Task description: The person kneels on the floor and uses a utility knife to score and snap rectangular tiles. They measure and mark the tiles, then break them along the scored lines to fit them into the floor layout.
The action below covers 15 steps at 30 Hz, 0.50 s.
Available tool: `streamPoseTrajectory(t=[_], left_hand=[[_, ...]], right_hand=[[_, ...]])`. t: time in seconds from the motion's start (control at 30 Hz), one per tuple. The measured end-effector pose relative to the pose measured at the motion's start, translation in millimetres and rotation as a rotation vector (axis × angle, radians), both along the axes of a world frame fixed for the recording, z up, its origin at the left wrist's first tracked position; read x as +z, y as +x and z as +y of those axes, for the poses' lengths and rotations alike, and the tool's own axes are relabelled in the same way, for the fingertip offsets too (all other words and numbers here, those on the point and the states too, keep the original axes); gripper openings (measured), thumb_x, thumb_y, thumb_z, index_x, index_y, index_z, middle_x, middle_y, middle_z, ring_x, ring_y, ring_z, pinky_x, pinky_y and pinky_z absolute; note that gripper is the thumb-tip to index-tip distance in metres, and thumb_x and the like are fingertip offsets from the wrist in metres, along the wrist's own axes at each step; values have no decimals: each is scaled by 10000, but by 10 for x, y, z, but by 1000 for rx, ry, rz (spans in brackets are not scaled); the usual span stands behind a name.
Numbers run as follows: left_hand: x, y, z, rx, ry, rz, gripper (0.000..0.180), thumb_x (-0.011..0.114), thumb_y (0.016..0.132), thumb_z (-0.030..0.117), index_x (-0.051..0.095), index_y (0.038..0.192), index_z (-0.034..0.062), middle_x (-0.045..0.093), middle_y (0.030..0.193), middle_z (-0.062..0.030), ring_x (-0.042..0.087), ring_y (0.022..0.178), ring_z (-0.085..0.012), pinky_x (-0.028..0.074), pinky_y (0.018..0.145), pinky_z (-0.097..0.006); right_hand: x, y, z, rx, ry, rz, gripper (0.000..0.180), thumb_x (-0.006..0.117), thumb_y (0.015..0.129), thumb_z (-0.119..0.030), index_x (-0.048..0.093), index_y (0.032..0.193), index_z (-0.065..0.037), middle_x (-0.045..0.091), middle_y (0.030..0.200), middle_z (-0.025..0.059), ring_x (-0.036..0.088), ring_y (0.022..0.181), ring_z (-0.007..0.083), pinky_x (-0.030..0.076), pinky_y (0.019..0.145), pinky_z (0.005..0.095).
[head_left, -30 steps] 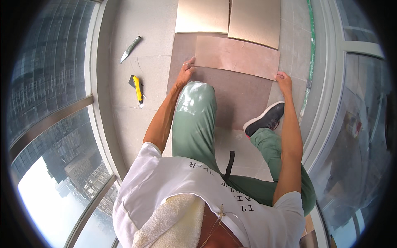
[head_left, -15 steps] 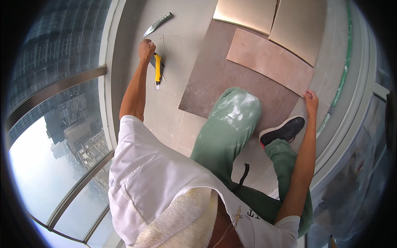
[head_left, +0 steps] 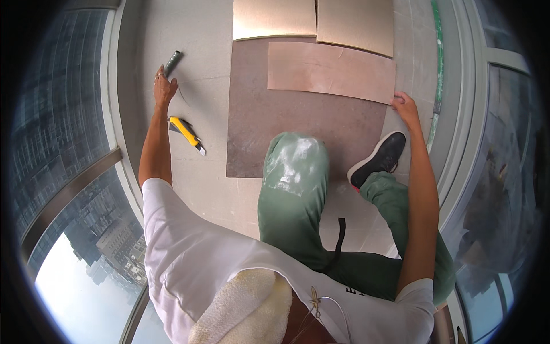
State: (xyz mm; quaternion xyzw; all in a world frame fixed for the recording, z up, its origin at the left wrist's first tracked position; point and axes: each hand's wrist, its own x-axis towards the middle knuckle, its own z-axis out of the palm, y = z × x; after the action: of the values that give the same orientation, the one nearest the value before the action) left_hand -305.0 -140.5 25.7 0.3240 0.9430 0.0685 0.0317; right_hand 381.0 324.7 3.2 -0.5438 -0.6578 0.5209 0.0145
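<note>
My left hand (head_left: 164, 88) reaches low over the floor at a hand tool with a dark grey-green handle (head_left: 173, 61). Its thumb is spread from the fingers, and the hand covers the tool's blade end. Closer to me lies a yellow utility knife (head_left: 186, 132), blade pointing toward me, partly over a small dark flat piece. On the right, my right hand (head_left: 405, 108) pinches the near right corner of a pinkish-brown rectangular strip (head_left: 329, 71). That strip rests on a larger brown sheet (head_left: 298, 109) lying on the floor.
Two gold-coloured panels (head_left: 275, 20) lie side by side at the far edge of the brown sheet. My right shoe (head_left: 381, 157) stands beside the sheet's near right corner; my knee (head_left: 295, 155) is over its near edge. Window frames (head_left: 114, 74) run along the left, a glazed door frame along the right.
The view has turned and shifted. My left hand has moved from just short of the tool's blade to over it. My right hand stays at the strip's corner.
</note>
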Motion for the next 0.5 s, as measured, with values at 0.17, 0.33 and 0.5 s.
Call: streamPoseTrajectory(t=[0.17, 0.33, 0.5], left_hand=[[-268, -211, 71, 110, -184, 62, 661, 640, 896, 200, 401, 1508, 127, 501, 1460, -169, 452, 1380, -363, 400, 1089, -587], [-118, 185, 261, 5, -306, 52, 433, 649, 921, 175, 556, 1341, 121, 613, 1250, -167, 580, 1194, -361, 484, 981, -489], [642, 758, 782, -317, -182, 221, 389, 654, 935, 111, 581, 1316, 138, 632, 1197, -159, 610, 1114, -324, 493, 945, -471]], right_hand=[[194, 60, -99, -3, 323, -149, 388, 706, 889, -207, 665, 1246, -60, 731, 1055, 132, 694, 975, 227, 530, 855, 339], [380, 151, -241, -126, 499, -60, 358, 648, 935, -249, 668, 1239, -62, 714, 1133, 138, 691, 1015, 239, 528, 885, 368], [1012, -691, -265, -34, 612, 129, 341, 632, 962, -279, 676, 1216, -56, 705, 1144, 143, 690, 1012, 244, 532, 866, 360]])
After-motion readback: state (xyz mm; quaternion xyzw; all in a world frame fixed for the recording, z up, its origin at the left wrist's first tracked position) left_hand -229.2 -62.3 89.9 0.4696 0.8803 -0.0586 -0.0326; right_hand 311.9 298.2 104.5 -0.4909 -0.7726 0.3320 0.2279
